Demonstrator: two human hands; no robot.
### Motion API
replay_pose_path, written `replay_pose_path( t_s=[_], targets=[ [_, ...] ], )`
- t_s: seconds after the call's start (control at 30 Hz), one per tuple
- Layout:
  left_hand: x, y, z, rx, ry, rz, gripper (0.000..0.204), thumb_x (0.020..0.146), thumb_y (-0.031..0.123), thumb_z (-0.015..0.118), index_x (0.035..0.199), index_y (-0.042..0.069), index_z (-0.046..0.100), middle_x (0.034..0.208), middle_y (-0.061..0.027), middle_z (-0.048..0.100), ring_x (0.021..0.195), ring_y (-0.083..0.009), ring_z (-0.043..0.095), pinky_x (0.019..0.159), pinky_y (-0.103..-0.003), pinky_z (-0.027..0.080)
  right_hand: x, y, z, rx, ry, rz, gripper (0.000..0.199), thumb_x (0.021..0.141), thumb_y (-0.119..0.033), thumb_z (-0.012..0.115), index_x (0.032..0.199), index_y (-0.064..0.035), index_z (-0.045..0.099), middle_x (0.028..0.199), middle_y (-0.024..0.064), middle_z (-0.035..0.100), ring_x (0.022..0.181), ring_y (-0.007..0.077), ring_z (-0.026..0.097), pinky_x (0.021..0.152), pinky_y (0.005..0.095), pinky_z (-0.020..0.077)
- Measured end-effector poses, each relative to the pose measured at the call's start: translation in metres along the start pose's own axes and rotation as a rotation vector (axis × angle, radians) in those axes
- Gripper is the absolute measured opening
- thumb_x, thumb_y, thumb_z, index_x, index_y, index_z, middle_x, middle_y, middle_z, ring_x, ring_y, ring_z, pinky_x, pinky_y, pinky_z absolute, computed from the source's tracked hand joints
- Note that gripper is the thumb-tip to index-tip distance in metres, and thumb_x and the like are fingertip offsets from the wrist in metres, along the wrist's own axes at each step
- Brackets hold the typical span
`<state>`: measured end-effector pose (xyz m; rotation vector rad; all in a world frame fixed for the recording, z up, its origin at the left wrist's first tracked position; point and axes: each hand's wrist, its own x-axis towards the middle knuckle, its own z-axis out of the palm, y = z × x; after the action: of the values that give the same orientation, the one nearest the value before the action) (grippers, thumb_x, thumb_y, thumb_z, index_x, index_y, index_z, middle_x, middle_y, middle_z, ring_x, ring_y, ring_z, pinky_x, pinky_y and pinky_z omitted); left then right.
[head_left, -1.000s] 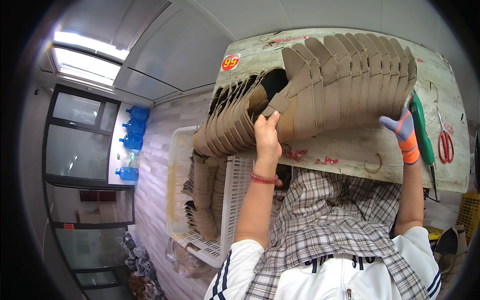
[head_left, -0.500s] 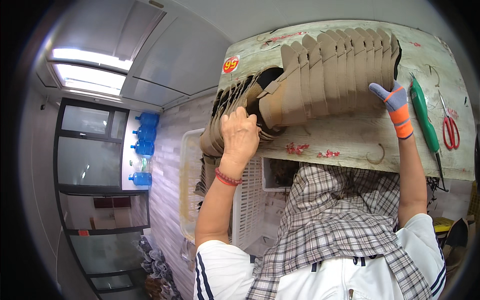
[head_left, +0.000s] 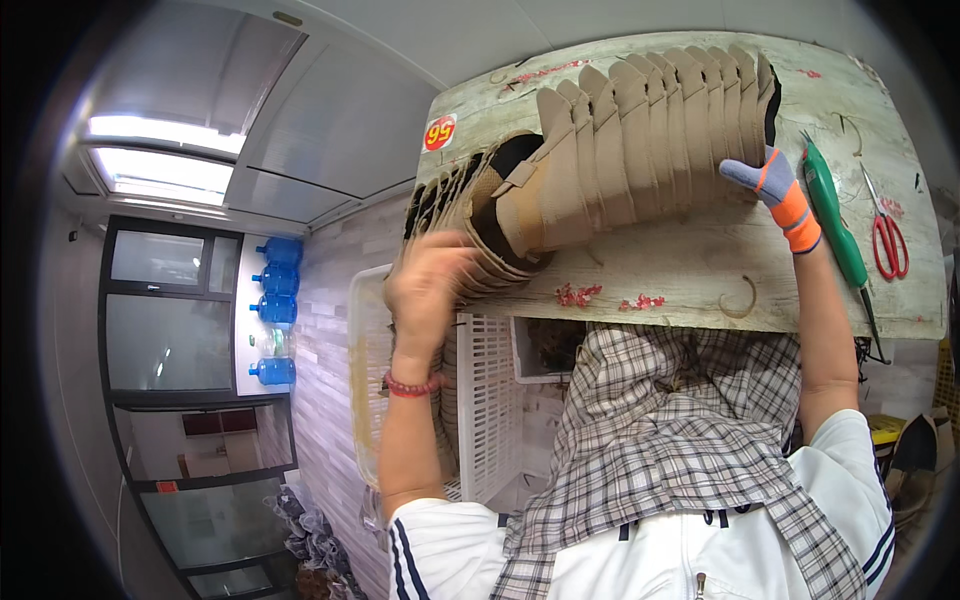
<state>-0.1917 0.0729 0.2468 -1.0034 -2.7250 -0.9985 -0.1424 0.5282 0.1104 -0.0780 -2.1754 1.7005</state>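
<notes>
A long row of nested tan fabric shoe uppers (head_left: pixel 640 150) lies across the worktable (head_left: pixel 690 260). At its left end, more shoe uppers with black linings (head_left: pixel 490 220) bunch over the table's edge. My bare left hand (head_left: pixel 428 290), with a beaded bracelet, is at the near side of that bunch; motion smears its fingers, so their hold cannot be made out. My right hand (head_left: pixel 772 190), in a grey and orange glove, grips the row's right end. Its thumb lies along the near side, while the other fingers are partly hidden by the uppers.
Right of the row lie a green electric hand tool (head_left: pixel 835 215) with a black cord and red-handled scissors (head_left: pixel 888 240). A white plastic basket (head_left: pixel 490 410) with stacked tan pieces stands below the table's left end. Blue water bottles (head_left: pixel 275 310) line the left wall.
My left hand has moved left and slightly down from the junction of row and bunch, and is now blurred. My right hand stays at the row's right end. The whole view has shifted slightly.
</notes>
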Motion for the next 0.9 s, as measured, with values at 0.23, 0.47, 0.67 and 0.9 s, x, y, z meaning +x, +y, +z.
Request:
replay_pose_path(
  t_s=[0.23, 0.47, 0.67, 0.9],
  targets=[
    [-0.074, -0.170, -0.011, -0.617, 0.969, -0.836, 0.031, 0.090, 0.030, 0.073, 0.102, 0.003, 0.062, 0.089, -0.0001, 0.060, 0.082, -0.0122, 0.056, 0.071, -0.028, 0.044, 0.016, 0.020, -0.011, -0.043, -0.100, 0.140, 0.049, 0.081, -0.018, 0.081, 0.122, 0.0020, 0.063, 0.109, 0.0061, 0.071, 0.095, 0.0121, 0.061, 0.087, 0.0307, 0.0501],
    [-0.109, -0.236, -0.012, -0.995, 0.818, -0.785, 0.042, 0.088, 0.027, 0.076, 0.119, 0.002, 0.063, 0.116, -0.0072, 0.066, 0.106, -0.0212, 0.060, 0.097, -0.037, 0.043, -0.010, -0.004, -0.004, 0.124, -0.129, 0.130, 0.047, 0.081, -0.017, 0.078, 0.121, 0.0044, 0.064, 0.109, 0.0076, 0.071, 0.097, 0.0151, 0.065, 0.089, 0.0315, 0.0516],
    [-0.101, -0.251, -0.023, -1.083, 0.499, -0.520, 0.048, 0.086, 0.023, 0.077, 0.124, -0.002, 0.060, 0.121, -0.0087, 0.067, 0.115, -0.0220, 0.059, 0.104, -0.037, 0.042, -0.007, -0.024, 0.015, 0.411, 0.028, 0.331, 0.039, 0.081, -0.016, 0.079, 0.115, -0.0003, 0.068, 0.101, 0.0092, 0.073, 0.086, 0.0188, 0.070, 0.077, 0.0344, 0.0581],
    [-0.093, -0.252, -0.029, -1.062, 0.210, -0.471, 0.076, 0.072, 0.028, 0.084, 0.134, -0.003, 0.054, 0.128, -0.0110, 0.063, 0.119, -0.0265, 0.059, 0.103, -0.040, 0.046, 0.017, -0.051, 0.019, 0.357, 0.001, 0.451, 0.046, 0.081, -0.017, 0.079, 0.121, -0.0002, 0.063, 0.106, 0.0098, 0.071, 0.089, 0.0214, 0.071, 0.081, 0.0371, 0.0587]
  ],
)
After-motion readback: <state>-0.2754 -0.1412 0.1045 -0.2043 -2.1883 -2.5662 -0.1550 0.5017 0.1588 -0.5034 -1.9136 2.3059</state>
